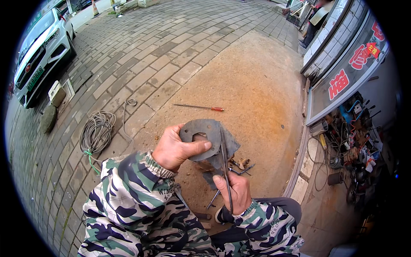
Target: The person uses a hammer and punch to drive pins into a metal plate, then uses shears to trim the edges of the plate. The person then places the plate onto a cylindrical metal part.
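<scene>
My left hand (171, 150) is closed on a flat dark grey gasket (216, 139), with its thumb pressed on the upper face. The gasket has a rounded edge, a large opening in its middle and small holes around it. A loose-looking corner of the sheet sticks out on the right. My right hand (237, 192) grips a pair of dark metal scissors (224, 154), their long blades lying along the gasket's right edge. My fingers partly hide the scissor handles. Below the gasket, several small tools and brown scraps (244, 163) lie on the ground.
A screwdriver (216, 109) with a red handle lies ahead. Coiled grey cable (97, 130) rests on paving at left, near a stone (48, 119) and a white parked car (40, 53). Cluttered tools and parts (359, 145) fill the doorway at right. A person (314, 25) stands far right.
</scene>
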Demonstrator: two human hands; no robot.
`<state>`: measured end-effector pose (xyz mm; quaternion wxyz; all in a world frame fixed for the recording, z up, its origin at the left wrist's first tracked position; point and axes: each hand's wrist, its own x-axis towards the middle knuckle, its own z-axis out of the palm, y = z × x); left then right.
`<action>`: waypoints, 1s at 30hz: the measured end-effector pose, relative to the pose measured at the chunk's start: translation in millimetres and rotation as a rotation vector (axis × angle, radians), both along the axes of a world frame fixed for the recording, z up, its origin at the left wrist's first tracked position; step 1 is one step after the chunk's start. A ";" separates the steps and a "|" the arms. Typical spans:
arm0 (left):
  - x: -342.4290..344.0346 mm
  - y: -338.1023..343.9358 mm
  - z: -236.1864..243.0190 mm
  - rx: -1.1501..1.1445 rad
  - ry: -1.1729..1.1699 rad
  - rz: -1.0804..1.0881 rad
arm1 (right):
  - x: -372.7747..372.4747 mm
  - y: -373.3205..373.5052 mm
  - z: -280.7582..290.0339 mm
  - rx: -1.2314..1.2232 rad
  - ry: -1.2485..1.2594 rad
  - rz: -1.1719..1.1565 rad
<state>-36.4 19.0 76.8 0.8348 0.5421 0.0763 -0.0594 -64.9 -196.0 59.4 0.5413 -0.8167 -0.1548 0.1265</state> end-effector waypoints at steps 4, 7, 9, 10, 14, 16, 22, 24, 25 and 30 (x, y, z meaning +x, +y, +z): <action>0.5 3.1 2.0 0.041 0.031 -0.014 | -0.7 -0.3 -1.4 0.011 0.016 -0.001; 0.4 4.6 2.0 0.037 0.018 -0.024 | -1.1 -1.2 -3.3 0.008 0.026 0.000; 0.0 5.9 1.1 0.047 0.016 -0.020 | -1.3 -1.3 -2.0 0.000 0.022 0.006; 0.1 6.2 1.3 0.053 0.016 -0.019 | -0.8 -1.7 -0.9 -0.009 0.030 0.013; -0.8 4.8 6.6 0.062 0.007 -0.049 | 0.6 -0.6 -3.5 0.007 0.041 0.030; -1.0 5.5 2.9 0.101 -0.004 -0.101 | 1.1 0.0 -4.1 0.028 0.048 0.029; -1.3 0.5 6.2 0.106 0.022 -0.087 | 3.9 -0.1 -2.8 0.043 0.089 0.022; -1.1 0.2 6.6 0.109 0.030 -0.090 | 3.8 -0.3 -3.2 0.057 0.097 0.016; -0.7 0.6 6.8 0.107 0.032 -0.092 | 3.6 0.0 -2.0 0.058 0.093 0.015; -0.8 1.8 9.0 0.101 0.030 -0.102 | 2.5 -0.2 -0.9 0.063 0.062 0.010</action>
